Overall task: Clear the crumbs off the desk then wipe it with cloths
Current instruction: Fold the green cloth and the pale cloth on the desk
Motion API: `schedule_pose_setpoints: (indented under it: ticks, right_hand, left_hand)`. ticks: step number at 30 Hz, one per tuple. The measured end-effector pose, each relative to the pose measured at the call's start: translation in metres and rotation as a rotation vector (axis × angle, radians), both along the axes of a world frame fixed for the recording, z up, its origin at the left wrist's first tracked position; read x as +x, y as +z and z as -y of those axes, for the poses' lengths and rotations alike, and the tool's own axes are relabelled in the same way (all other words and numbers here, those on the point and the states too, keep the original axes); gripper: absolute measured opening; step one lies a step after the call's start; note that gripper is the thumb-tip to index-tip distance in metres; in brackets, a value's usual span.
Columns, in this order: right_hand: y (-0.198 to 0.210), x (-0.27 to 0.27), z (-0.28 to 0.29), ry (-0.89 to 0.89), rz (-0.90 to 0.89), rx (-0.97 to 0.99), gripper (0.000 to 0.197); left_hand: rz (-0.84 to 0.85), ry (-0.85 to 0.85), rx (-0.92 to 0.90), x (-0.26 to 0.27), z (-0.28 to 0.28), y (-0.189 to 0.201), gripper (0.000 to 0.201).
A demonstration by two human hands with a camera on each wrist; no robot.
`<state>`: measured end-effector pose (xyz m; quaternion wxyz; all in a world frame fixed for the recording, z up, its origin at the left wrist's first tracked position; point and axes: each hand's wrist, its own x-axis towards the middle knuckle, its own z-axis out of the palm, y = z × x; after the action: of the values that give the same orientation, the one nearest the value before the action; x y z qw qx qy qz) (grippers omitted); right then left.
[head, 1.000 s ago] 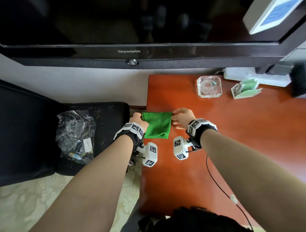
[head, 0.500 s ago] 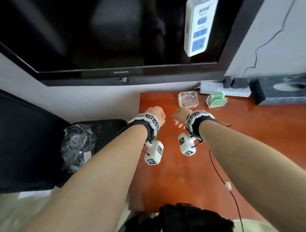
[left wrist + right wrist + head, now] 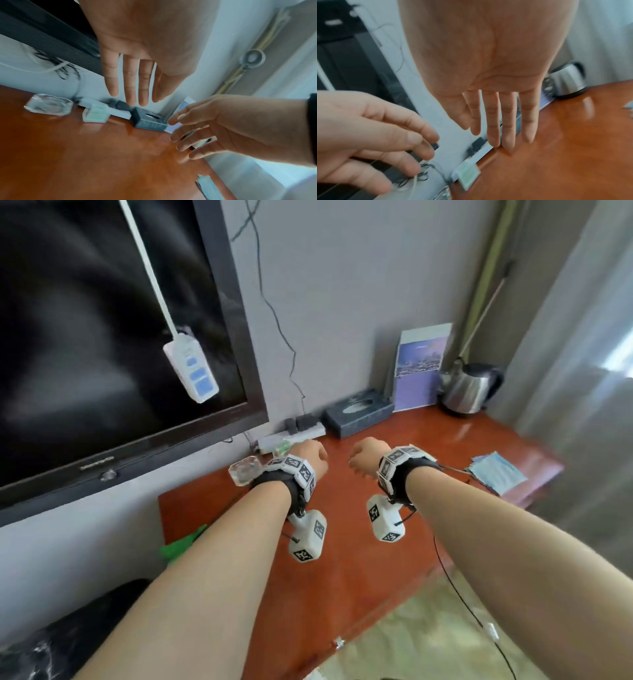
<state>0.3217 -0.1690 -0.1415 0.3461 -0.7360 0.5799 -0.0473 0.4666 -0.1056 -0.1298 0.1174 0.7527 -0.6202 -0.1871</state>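
A green cloth [image 3: 181, 546] lies at the left edge of the red-brown desk [image 3: 342, 570], partly hidden behind my left forearm. A stack of light blue cloths [image 3: 496, 472] sits near the desk's right edge. My left hand [image 3: 310, 455] and right hand [image 3: 364, 457] hover side by side above the back middle of the desk. In the left wrist view the left hand's fingers [image 3: 133, 88] are straight and hold nothing. In the right wrist view the right hand's fingers [image 3: 501, 128] point down over the desk, also empty. I cannot make out any crumbs.
Along the back wall stand a glass ashtray [image 3: 245, 470], a white power strip [image 3: 291, 434], a dark tissue box [image 3: 358, 412], a brochure [image 3: 421, 364] and a steel kettle [image 3: 469, 390]. A black TV [image 3: 102, 337] hangs at the left. A black chair [image 3: 68, 638] is at lower left.
A second ago both hands pinched the green cloth at the desk's left edge. They have let it go and moved right, now empty. The head view has swung right.
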Motion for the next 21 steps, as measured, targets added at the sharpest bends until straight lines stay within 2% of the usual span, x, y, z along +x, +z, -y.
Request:
schedule_pose_setpoints:
  ticks: [6,11,15,21]
  right_hand:
    - [0.012,-0.159,-0.033,-0.215,-0.165,-0.025,0.026]
    - [0.031,-0.251,-0.04,-0.345,-0.2,-0.087,0.023]
    - [0.031,-0.303,-0.019,-0.439,-0.156,-0.126,0.022]
    - [0.01,-0.371,0.048,-0.423,-0.135,-0.104,0.024]
  left_hand:
    - [-0.111,-0.206,-0.03,-0.135,-0.005,-0.008,0.017]
    - [-0.077,-0.307,0.0,-0.206,0.006,-0.005,0.015]
    - [-0.056,-0.307,-0.015,-0.25,0.037,0.001,0.016]
    - [-0.027,-0.342,0.021,-0.322,0.111,-0.011,0.014]
